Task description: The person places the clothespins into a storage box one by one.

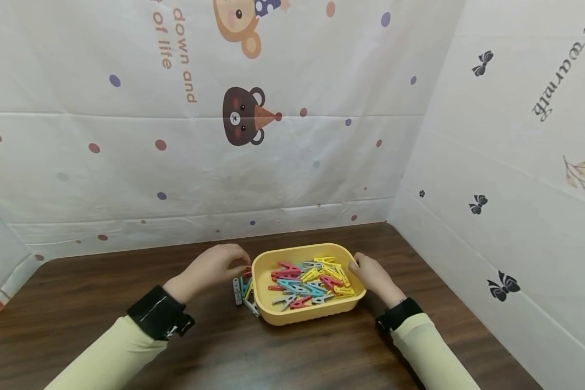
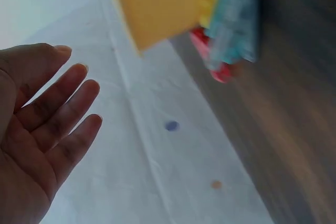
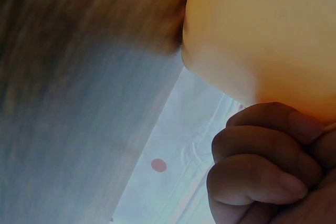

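Note:
A yellow plastic basket (image 1: 268, 317) on the brown table holds many clothespins (image 1: 302, 287) in red, blue, yellow and grey. My right hand (image 1: 372, 276) pinches its right rim, thumb at the edge; in the right wrist view the fingers (image 3: 257, 156) are curled against the basket's outer wall (image 3: 252, 30). Left of the basket, a small pile of clothespins (image 1: 237, 291) lies on the table, partly hidden by the basket. My left hand (image 1: 212, 271) hovers beside that pile. In the left wrist view its fingers (image 2: 68, 106) are loosely bent, holding nothing.
The wooden table (image 1: 200, 346) meets a white dotted backdrop (image 1: 127, 179) behind the basket. A second white sheet (image 1: 468, 244) with black bows rises along the right edge.

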Available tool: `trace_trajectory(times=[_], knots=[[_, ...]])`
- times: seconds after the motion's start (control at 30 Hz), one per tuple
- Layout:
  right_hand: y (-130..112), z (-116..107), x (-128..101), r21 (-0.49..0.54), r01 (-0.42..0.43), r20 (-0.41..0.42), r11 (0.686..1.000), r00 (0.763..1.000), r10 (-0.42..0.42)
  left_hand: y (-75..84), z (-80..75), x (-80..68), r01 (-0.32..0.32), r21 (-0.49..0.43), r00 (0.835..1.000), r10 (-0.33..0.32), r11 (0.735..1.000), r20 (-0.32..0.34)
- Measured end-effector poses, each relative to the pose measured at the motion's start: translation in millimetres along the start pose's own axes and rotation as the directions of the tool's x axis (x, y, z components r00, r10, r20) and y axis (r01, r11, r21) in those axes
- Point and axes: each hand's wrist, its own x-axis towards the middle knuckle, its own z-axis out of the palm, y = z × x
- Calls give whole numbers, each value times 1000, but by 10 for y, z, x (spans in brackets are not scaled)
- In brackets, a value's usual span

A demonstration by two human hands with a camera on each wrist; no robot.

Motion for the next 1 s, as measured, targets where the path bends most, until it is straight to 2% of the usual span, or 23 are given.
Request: trace_trajectory(times=[0.17, 0.33, 0.43, 0.63, 0.73, 0.87, 1.0], knots=[[-15, -13, -6, -2, -1, -5, 1000, 1000, 1, -171, 137, -215, -77, 101, 997, 78, 992, -3], [-8, -5, -10, -7, 3, -1, 1000, 1000, -3, -297, 340, -335, -169, 222, 985, 174, 960, -3], [4, 6, -6, -7, -4, 1, 1000, 1000, 4, -324, 419, -344, -204, 250, 977, 211, 946, -3], [5, 12, -16, 3, -2, 0, 1000, 1000, 2, -292, 473, -277, -270, 280, 960, 279, 921, 8], [3, 15, -12, 2, -4, 6, 1000, 1000, 4, -265, 482, -259, -277, 300, 960, 275, 913, 52], [-3, 14, -13, 1, 5, 8, 1000, 1000, -5, -242, 456, -269, -254, 292, 967, 234, 922, 102], [-8, 3, -14, 8, -2, 6, 1000, 1000, 2, -251, 339, -274, -214, 263, 977, 202, 941, 74]])
